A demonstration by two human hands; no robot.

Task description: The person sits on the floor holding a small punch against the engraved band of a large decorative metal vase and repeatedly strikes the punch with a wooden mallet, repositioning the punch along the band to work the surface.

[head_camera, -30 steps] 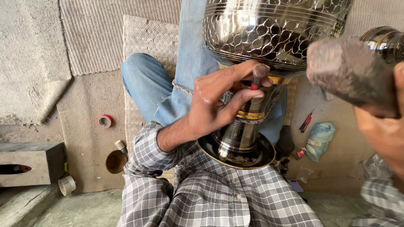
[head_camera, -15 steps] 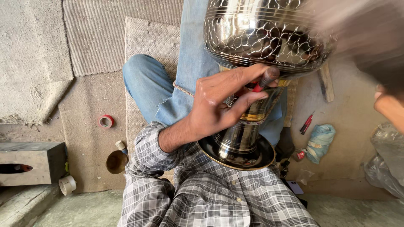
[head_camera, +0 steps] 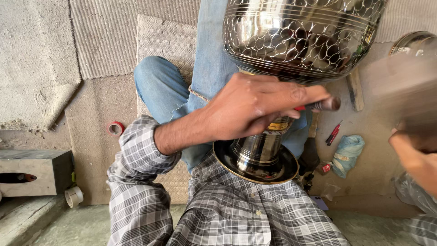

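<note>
Floor-level workspace, woven mats [head_camera: 109, 41] laid over bare ground, seen from my head view looking straight down.

Big metal vessel [head_camera: 298, 38] fills the upper middle: rounded bowl with a scale pattern cut into shiny metal, standing on a narrow stem with a brass-coloured band, ending in a wide round foot [head_camera: 256, 160]. It sits upright in the person's lap, foot resting against the checked shirt [head_camera: 236, 214] and the blue jeans [head_camera: 177, 86].

Left hand [head_camera: 252, 109] reaches in from the left across the stem, just under the bowl. Fingers are clenched around a thin punch-like tool [head_camera: 321, 105] with a dark metal tip and a bit of red at the grip; the tip points right, close beside the underside of the bowl.

Right hand [head_camera: 416, 157] sits at the far right edge, only partly in frame. It grips something heavily blurred above it, probably a hammer [head_camera: 403, 98], though I cannot make out the shape for sure.

On the ground to the left: a red tape roll [head_camera: 115, 129], a grey block [head_camera: 34, 171], a small white roll [head_camera: 73, 196]. To the right of the foot: a red-handled tool [head_camera: 332, 134] and a crumpled blue cloth [head_camera: 348, 152].
</note>
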